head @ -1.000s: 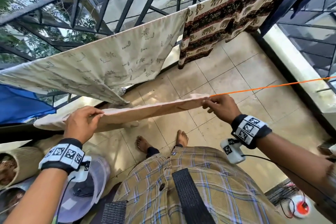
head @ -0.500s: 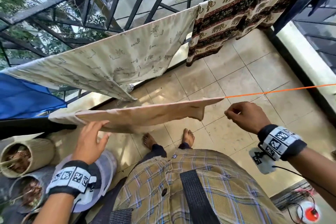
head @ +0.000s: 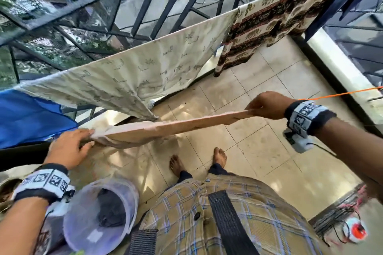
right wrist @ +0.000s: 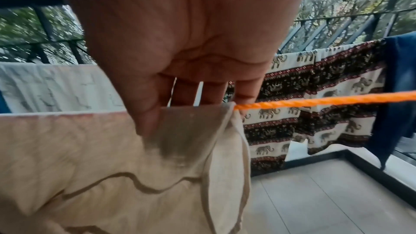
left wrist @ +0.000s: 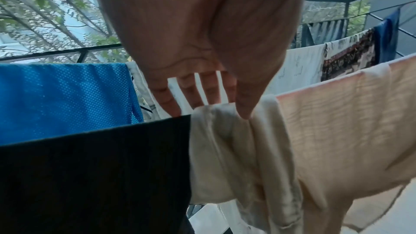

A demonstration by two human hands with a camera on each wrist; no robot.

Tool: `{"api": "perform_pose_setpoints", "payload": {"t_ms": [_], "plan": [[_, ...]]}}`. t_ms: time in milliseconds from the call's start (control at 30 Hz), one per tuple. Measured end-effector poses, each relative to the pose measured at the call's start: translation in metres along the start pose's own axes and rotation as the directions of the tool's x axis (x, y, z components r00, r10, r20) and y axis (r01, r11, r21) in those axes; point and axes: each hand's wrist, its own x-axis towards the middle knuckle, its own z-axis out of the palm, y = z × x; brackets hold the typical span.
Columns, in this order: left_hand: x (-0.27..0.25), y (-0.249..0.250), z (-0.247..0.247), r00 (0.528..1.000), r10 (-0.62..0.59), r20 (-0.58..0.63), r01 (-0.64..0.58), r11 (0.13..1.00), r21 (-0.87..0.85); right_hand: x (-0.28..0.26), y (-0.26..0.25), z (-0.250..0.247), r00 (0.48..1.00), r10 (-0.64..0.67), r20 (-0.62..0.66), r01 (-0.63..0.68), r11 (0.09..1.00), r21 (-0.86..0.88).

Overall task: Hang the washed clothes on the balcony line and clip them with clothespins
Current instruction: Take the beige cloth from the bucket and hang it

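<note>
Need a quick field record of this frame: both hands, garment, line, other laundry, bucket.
left hand: thumb and fingers pinch the bunched left end of the peach cloth
right hand: pinches the cloth's right corner at the line
peach cloth: draped over the orange line, spread between both hands
orange line: bare to the right of the cloth
clothespins: none visible on the peach cloth
far line: blue cloth, cream printed sheet, elephant-print cloth
bucket: on the floor, dark garment inside
</note>
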Motion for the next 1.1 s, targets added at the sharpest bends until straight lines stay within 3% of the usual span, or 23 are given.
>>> {"api": "perform_pose_setpoints", "payload": {"t_ms": [167,333,467,600,767,1100], "plan": [[-0.007,-0.019,-0.009,0.992,0.118,-0.033,-0.118,0.993,0.006,-0.014,0.005,-0.004,0.995,0.073,-0.069,-0.071,0.997,0.034],[-0.025,-0.045,-0.01,0.975,0.155,-0.156,-0.156,0.988,0.008,-0.042,0.026,-0.001,0.944,0.135,-0.301,-0.119,0.99,0.07],[-0.036,-0.083,0.0,0.979,0.174,-0.102,-0.175,0.985,0.006,-0.076,0.052,-0.005,0.905,0.144,-0.401,-0.145,0.989,0.028],[-0.043,-0.064,0.011,0.992,0.114,-0.057,-0.111,0.992,0.052,-0.095,0.072,0.0,0.884,0.263,-0.387,-0.287,0.958,-0.004],[-0.041,-0.056,0.008,1.0,0.0,-0.007,0.0,0.995,0.105,-0.102,0.081,0.01,0.864,0.342,-0.369,-0.364,0.931,0.01],[-0.01,-0.012,-0.002,0.994,0.103,0.033,-0.107,0.986,0.128,-0.092,0.075,-0.002,0.883,0.38,-0.275,-0.417,0.905,-0.087]]}}
